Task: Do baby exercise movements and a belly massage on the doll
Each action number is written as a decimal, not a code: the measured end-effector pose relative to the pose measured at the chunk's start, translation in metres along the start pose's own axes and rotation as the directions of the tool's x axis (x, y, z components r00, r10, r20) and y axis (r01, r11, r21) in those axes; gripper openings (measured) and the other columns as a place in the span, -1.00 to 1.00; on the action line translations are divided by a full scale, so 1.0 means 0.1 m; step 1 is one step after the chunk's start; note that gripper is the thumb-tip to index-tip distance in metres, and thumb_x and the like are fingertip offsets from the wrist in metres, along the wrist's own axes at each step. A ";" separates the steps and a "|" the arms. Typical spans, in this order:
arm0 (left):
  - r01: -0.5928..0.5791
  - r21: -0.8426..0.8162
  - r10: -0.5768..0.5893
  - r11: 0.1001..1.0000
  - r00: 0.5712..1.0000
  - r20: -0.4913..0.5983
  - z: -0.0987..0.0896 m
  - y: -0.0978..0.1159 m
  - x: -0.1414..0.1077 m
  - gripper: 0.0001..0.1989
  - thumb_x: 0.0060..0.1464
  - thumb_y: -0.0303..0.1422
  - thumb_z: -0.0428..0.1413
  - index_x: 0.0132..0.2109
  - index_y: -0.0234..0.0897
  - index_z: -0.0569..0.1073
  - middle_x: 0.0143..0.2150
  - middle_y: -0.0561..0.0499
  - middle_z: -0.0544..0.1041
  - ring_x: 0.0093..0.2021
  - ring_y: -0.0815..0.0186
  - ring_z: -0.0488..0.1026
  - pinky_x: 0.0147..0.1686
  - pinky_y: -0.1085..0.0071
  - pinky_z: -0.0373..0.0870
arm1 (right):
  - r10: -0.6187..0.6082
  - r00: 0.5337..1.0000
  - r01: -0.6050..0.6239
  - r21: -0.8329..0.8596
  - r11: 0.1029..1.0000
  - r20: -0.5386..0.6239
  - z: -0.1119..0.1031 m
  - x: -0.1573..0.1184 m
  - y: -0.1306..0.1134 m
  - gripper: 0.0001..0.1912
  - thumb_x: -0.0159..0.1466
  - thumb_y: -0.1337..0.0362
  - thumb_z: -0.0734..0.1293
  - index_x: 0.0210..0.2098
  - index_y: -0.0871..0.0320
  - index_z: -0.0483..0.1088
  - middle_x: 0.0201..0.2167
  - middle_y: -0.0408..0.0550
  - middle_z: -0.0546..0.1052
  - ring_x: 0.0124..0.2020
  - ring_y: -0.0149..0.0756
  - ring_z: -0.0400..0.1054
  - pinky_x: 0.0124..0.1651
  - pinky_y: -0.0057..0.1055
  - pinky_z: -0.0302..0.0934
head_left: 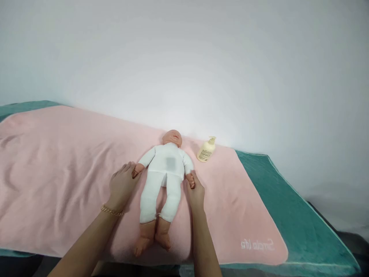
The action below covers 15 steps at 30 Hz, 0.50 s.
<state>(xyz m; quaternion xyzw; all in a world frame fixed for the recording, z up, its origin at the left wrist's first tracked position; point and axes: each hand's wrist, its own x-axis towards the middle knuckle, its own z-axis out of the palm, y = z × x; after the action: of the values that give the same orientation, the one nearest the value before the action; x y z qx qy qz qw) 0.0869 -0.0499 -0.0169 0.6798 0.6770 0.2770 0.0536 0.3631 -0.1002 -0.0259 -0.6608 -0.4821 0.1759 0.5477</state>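
Note:
A baby doll [161, 169] in a white cloth body lies on its back on the pink blanket, head toward the wall and bare feet toward me. My left hand [123, 184], with a gold chain bracelet on its wrist, holds the doll's hand [137, 169] on the left side between thumb and fingers. On the other side, my right hand [197, 194] is closed around the doll's other hand [190, 181]; some of its fingers are hidden beneath. Both doll arms are stretched outward and down beside its body.
A cream pump bottle [206, 150] stands, looking tilted, right of the doll's head. The pink blanket [230, 207], wrinkled at left, lies over a green cover [276, 192]. A pale wall [184, 69] rises directly behind.

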 end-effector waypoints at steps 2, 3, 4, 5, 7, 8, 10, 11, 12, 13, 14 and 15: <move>-0.044 0.048 0.046 0.998 0.999 -0.029 0.02 -0.01 -0.02 -0.61 0.33 -0.19 -0.08 0.09 -0.30 0.48 0.17 -0.26 0.53 0.17 -0.02 0.46 0.02 0.21 0.34 | 0.071 0.996 -0.067 -0.066 0.996 0.049 -0.03 -0.03 0.01 -0.40 0.24 0.07 0.35 0.21 0.21 0.44 -0.35 -0.09 0.58 -0.28 -0.27 0.46 -0.04 -0.34 0.37; -0.042 0.052 0.043 0.998 0.999 -0.030 0.03 -0.02 -0.02 -0.61 0.33 -0.18 -0.07 0.09 -0.29 0.49 0.17 -0.24 0.53 0.16 -0.02 0.47 0.01 0.21 0.34 | 0.097 0.993 -0.091 -0.090 0.992 0.065 -0.04 -0.04 0.02 -0.38 0.25 0.07 0.33 0.25 0.19 0.42 -0.31 -0.08 0.59 -0.24 -0.25 0.47 -0.02 -0.33 0.36; -0.028 0.039 0.029 0.999 0.999 -0.028 0.03 -0.03 -0.01 -0.61 0.33 -0.17 -0.06 0.08 -0.28 0.50 0.16 -0.22 0.54 0.13 -0.01 0.48 0.00 0.21 0.35 | 0.111 0.991 -0.104 -0.098 0.990 0.069 -0.05 -0.04 0.03 -0.36 0.25 0.07 0.32 0.27 0.18 0.39 -0.28 -0.08 0.60 -0.22 -0.23 0.48 -0.02 -0.31 0.36; -0.007 0.004 0.007 1.000 1.000 -0.023 0.03 -0.05 0.00 -0.62 0.33 -0.16 -0.05 0.06 -0.25 0.52 0.15 -0.19 0.56 0.09 0.00 0.51 -0.03 0.22 0.36 | 0.109 0.992 -0.103 -0.090 0.991 0.064 -0.05 -0.02 0.04 -0.35 0.25 0.07 0.31 0.28 0.19 0.38 -0.25 -0.06 0.61 -0.21 -0.21 0.49 -0.01 -0.29 0.36; 0.047 -0.132 -0.050 0.990 0.999 -0.015 0.03 -0.07 0.04 -0.65 0.31 -0.14 0.00 0.02 -0.19 0.56 0.08 -0.11 0.60 0.00 0.03 0.55 -0.11 0.25 0.39 | 0.084 0.995 -0.082 -0.053 0.995 0.045 -0.04 0.05 0.05 -0.34 0.26 0.07 0.30 0.29 0.22 0.36 -0.15 0.01 0.62 -0.15 -0.17 0.50 0.01 -0.25 0.37; 0.082 -0.223 -0.090 0.971 0.996 -0.026 0.03 -0.08 0.07 -0.67 0.28 -0.14 0.04 0.01 -0.16 0.57 0.05 -0.08 0.62 -0.04 0.05 0.56 -0.14 0.26 0.40 | 0.061 0.998 -0.060 -0.025 0.998 0.025 -0.03 0.11 0.04 -0.34 0.26 0.07 0.29 0.29 0.24 0.36 -0.08 0.06 0.61 -0.09 -0.14 0.50 0.05 -0.23 0.37; 0.133 -0.414 -0.181 0.901 0.980 -0.078 0.04 -0.09 0.14 -0.67 0.21 -0.13 0.13 0.04 -0.12 0.59 -0.01 -0.04 0.64 -0.06 0.07 0.57 -0.13 0.26 0.43 | 0.000 1.000 0.001 0.038 0.999 -0.028 0.02 0.28 0.01 -0.37 0.28 0.07 0.29 0.26 0.24 0.38 0.09 0.13 0.55 0.09 -0.10 0.45 0.17 -0.20 0.32; 0.141 -0.495 -0.226 0.857 0.967 -0.115 0.05 -0.08 0.19 -0.63 0.17 -0.13 0.18 0.07 -0.12 0.58 -0.01 -0.05 0.64 -0.05 0.07 0.56 -0.09 0.25 0.44 | -0.033 0.998 0.037 0.074 0.997 -0.056 0.05 0.38 -0.01 -0.39 0.29 0.06 0.28 0.25 0.22 0.38 0.16 0.14 0.51 0.17 -0.09 0.41 0.22 -0.18 0.29; 0.137 -0.563 -0.267 0.815 0.951 -0.156 0.07 -0.07 0.26 -0.58 0.13 -0.14 0.22 0.12 -0.13 0.57 0.00 -0.06 0.64 -0.04 0.08 0.56 -0.04 0.22 0.45 | -0.066 0.994 0.076 0.121 0.990 -0.081 0.09 0.48 -0.04 -0.40 0.30 0.05 0.29 0.24 0.21 0.38 0.20 0.15 0.48 0.22 -0.08 0.37 0.25 -0.17 0.26; 0.119 -0.621 -0.298 0.775 0.935 -0.192 0.09 -0.06 0.34 -0.51 0.10 -0.15 0.25 0.16 -0.15 0.54 0.00 -0.08 0.64 -0.03 0.08 0.56 0.00 0.20 0.45 | -0.096 0.990 0.113 0.171 0.979 -0.102 0.12 0.60 -0.07 -0.41 0.30 0.04 0.29 0.23 0.21 0.38 0.22 0.16 0.47 0.24 -0.08 0.35 0.27 -0.15 0.25; 0.090 -0.672 -0.317 0.735 0.922 -0.222 0.11 -0.04 0.43 -0.45 0.08 -0.16 0.27 0.21 -0.16 0.51 0.00 -0.09 0.63 -0.03 0.09 0.56 0.03 0.18 0.46 | -0.121 0.986 0.144 0.217 0.966 -0.116 0.16 0.71 -0.09 -0.41 0.31 0.03 0.30 0.23 0.20 0.37 0.21 0.17 0.48 0.25 -0.07 0.35 0.27 -0.13 0.25; 0.057 -0.716 -0.327 0.696 0.912 -0.246 0.14 -0.01 0.53 -0.38 0.05 -0.17 0.29 0.26 -0.17 0.46 -0.01 -0.10 0.63 -0.02 0.10 0.56 0.05 0.16 0.46 | -0.143 0.982 0.170 0.251 0.953 -0.121 0.19 0.83 -0.11 -0.41 0.31 0.02 0.31 0.23 0.20 0.36 0.19 0.17 0.49 0.25 -0.07 0.35 0.28 -0.11 0.24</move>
<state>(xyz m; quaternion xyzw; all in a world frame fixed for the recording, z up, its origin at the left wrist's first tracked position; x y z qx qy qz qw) 0.0881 0.0042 -0.0130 0.4718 0.5893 0.6211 0.2108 0.3830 -0.0209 0.0020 -0.5510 -0.4770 0.1600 0.6658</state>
